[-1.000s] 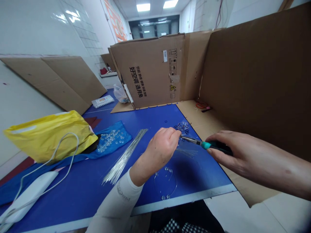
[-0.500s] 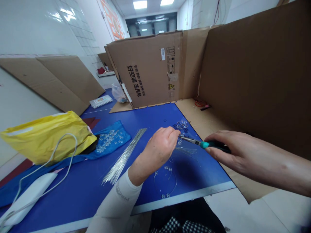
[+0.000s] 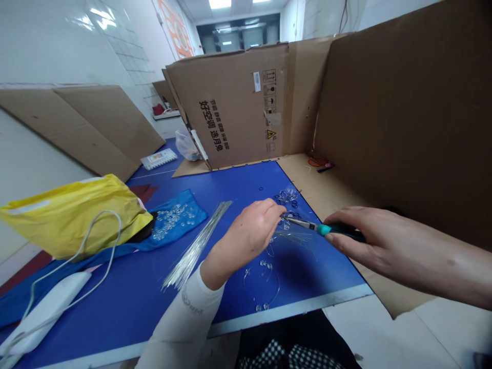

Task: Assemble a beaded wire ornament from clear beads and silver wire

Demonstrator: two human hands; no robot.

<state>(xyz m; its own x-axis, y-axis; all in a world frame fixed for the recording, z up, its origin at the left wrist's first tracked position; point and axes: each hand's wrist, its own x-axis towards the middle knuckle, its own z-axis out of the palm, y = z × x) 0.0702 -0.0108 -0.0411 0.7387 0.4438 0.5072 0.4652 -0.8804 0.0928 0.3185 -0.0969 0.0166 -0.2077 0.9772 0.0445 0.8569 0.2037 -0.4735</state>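
Note:
My left hand (image 3: 251,230) hovers over the blue table (image 3: 126,302), fingers pinched on a thin wire with clear beads (image 3: 265,282) that hangs down below it. My right hand (image 3: 365,233) grips pliers (image 3: 321,228) with a teal and black handle; the metal jaws meet the wire at my left fingertips. A bundle of straight silver wires (image 3: 198,246) lies just left of my left hand. A small heap of finished wire pieces (image 3: 287,196) sits beyond the pliers.
Clear beads (image 3: 171,219) lie on a blue cloth at the left, beside a yellow plastic bag (image 3: 69,212). A white device with a cable (image 3: 46,307) sits near left. Cardboard walls (image 3: 403,113) stand behind and to the right. A white tray (image 3: 159,159) is farther back.
Both hands stayed almost still; the view shifted slightly, and the left fingers and plier tips kept working at the same spot on the wire.

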